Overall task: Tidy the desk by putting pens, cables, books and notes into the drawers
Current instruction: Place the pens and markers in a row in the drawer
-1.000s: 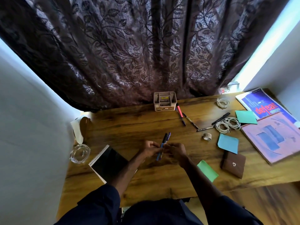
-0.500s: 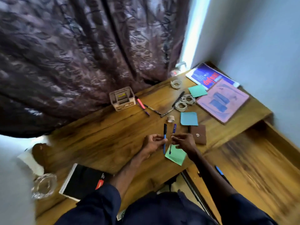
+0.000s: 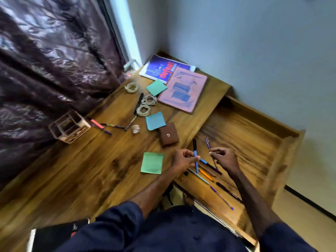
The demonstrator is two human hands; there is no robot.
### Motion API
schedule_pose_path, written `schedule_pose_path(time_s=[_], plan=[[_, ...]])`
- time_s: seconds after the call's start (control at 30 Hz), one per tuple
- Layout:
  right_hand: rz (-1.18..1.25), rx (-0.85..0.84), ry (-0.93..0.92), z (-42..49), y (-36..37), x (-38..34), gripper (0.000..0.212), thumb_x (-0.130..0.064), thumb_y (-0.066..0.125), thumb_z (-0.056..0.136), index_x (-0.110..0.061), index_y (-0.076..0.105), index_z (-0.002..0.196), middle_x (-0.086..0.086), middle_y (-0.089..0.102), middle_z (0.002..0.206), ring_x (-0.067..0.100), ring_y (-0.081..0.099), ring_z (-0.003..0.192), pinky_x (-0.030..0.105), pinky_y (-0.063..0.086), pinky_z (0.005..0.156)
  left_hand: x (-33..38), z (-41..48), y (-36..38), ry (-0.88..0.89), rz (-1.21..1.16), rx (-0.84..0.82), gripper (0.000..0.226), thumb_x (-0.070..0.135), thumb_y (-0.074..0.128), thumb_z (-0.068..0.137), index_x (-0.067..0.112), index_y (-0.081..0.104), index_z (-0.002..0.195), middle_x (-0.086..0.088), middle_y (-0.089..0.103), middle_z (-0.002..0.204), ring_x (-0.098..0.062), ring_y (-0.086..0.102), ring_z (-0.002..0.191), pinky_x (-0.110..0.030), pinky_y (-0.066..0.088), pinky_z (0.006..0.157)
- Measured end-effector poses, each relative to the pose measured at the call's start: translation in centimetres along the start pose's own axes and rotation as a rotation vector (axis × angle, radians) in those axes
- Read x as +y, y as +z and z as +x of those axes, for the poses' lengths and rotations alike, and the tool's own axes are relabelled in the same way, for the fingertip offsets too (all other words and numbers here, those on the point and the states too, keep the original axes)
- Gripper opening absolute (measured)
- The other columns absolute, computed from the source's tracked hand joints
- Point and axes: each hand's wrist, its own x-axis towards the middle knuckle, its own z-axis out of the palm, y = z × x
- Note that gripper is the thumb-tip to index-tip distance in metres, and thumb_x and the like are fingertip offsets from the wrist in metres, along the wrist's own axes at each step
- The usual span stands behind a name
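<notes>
My left hand [image 3: 182,159] pinches a blue pen with a black cap [image 3: 195,150], held upright at the desk's right edge. My right hand [image 3: 223,158] pinches a purple pen [image 3: 207,143] above the open wooden drawer [image 3: 254,142]. Several pens [image 3: 207,176] lie on the drawer's floor under my hands. On the wooden desk [image 3: 91,170] lie more pens [image 3: 109,125], coiled white cables [image 3: 145,106], sticky notes [image 3: 152,163] and two books [image 3: 182,90].
A brown wallet [image 3: 168,134] and a tape roll [image 3: 135,128] lie mid-desk. A beige organiser [image 3: 70,126] stands by the dark curtain. A black notebook [image 3: 54,237] sits at the near left corner. The wall runs close behind the drawer.
My view has swung right, bringing the open drawer into sight. Both hands moved right from the desk middle to over the drawer, and the two pens were split between them.
</notes>
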Motion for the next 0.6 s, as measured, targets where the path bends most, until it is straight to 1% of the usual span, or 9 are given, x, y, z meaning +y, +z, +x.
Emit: schedule_pose_path(time_s=[0.07, 0.1, 0.2, 0.27, 0.3, 0.37, 0.43, 0.5, 0.6], plan=[[-0.084, 0.043, 0.026, 0.2, -2.5, 2.8, 0.014, -0.012, 0.078, 0.081, -0.022, 0.08, 0.09, -0.003, 0.077, 0.083, 0.007, 0.07, 0.074, 0.022, 0.049, 0.068, -0.2, 0.1, 2.4, -0.047, 0.017, -0.04, 0.027, 0.008, 0.088, 0.075, 0.007, 0.062, 0.082, -0.019, 0.067, 0.09, -0.022, 0.07, 0.08, -0.041, 0.064, 0.075], [-0.14, 0.058, 0.042, 0.1, -3.7, 4.3, 0.014, -0.013, 0.079, 0.08, -0.021, 0.081, 0.091, -0.005, 0.077, 0.085, 0.006, 0.07, 0.076, 0.021, 0.048, 0.068, -0.5, 0.2, 3.5, -0.076, 0.032, -0.053, 0.027, 0.007, 0.087, 0.076, 0.006, 0.061, 0.083, -0.018, 0.067, 0.089, -0.022, 0.07, 0.078, -0.038, 0.064, 0.073], [-0.3, 0.065, 0.09, -0.3, -6.5, 8.6, 0.008, -0.017, 0.08, 0.08, -0.02, 0.081, 0.087, -0.006, 0.077, 0.086, 0.008, 0.069, 0.078, 0.021, 0.044, 0.068, -1.2, 0.0, 6.3, -0.144, 0.08, -0.093, 0.026, 0.004, 0.084, 0.079, 0.006, 0.059, 0.077, -0.012, 0.065, 0.076, -0.008, 0.067, 0.058, -0.026, 0.061, 0.059], [-0.359, 0.046, 0.148, -0.7, -7.7, 11.3, 0.004, -0.018, 0.08, 0.08, -0.022, 0.08, 0.082, -0.005, 0.077, 0.083, 0.01, 0.069, 0.076, 0.023, 0.045, 0.068, -1.7, -0.3, 7.9, -0.179, 0.123, -0.101, 0.026, 0.004, 0.083, 0.08, 0.007, 0.058, 0.074, -0.01, 0.065, 0.071, -0.004, 0.065, 0.051, -0.022, 0.058, 0.053], [-0.381, 0.02, 0.155, -1.0, -7.9, 12.3, 0.007, -0.017, 0.08, 0.08, -0.024, 0.078, 0.08, -0.006, 0.076, 0.081, 0.01, 0.069, 0.074, 0.025, 0.049, 0.068, -2.0, -0.4, 8.5, -0.192, 0.141, -0.1, 0.024, 0.004, 0.083, 0.08, 0.007, 0.06, 0.075, -0.011, 0.067, 0.073, -0.007, 0.067, 0.054, -0.023, 0.059, 0.055], [-0.434, -0.037, 0.145, -1.4, -8.5, 14.4, 0.013, -0.018, 0.079, 0.081, -0.029, 0.074, 0.077, -0.01, 0.074, 0.079, 0.008, 0.069, 0.076, 0.028, 0.055, 0.071, -2.5, -0.6, 9.6, -0.22, 0.178, -0.107, 0.021, 0.007, 0.085, 0.079, 0.004, 0.064, 0.082, -0.016, 0.072, 0.085, -0.017, 0.074, 0.07, -0.031, 0.064, 0.066], [-0.486, -0.084, 0.173, -1.7, -8.7, 15.6, 0.007, -0.021, 0.078, 0.082, -0.028, 0.075, 0.082, -0.009, 0.074, 0.084, 0.01, 0.069, 0.082, 0.029, 0.056, 0.074, -3.0, -0.8, 10.4, -0.243, 0.199, -0.095, 0.021, 0.007, 0.085, 0.079, 0.004, 0.066, 0.085, -0.018, 0.075, 0.095, -0.025, 0.076, 0.083, -0.038, 0.064, 0.073], [-0.537, -0.131, 0.175, -1.9, -8.5, 16.4, 0.005, -0.022, 0.075, 0.086, -0.027, 0.076, 0.088, -0.008, 0.073, 0.09, 0.012, 0.068, 0.085, 0.031, 0.056, 0.077, -3.4, -1.0, 10.9, -0.268, 0.205, -0.083, 0.021, 0.006, 0.084, 0.079, 0.0, 0.067, 0.09, -0.019, 0.075, 0.097, -0.027, 0.077, 0.087, -0.039, 0.064, 0.075], [-0.572, -0.18, 0.148, -1.8, -8.0, 17.1, 0.008, -0.02, 0.073, 0.089, -0.025, 0.077, 0.094, -0.006, 0.074, 0.094, 0.012, 0.069, 0.087, 0.031, 0.057, 0.078, -3.6, -1.1, 11.5, -0.301, 0.217, -0.068, 0.022, 0.007, 0.083, 0.08, 0.0, 0.067, 0.094, -0.016, 0.075, 0.098, -0.024, 0.077, 0.088, -0.035, 0.064, 0.074]])
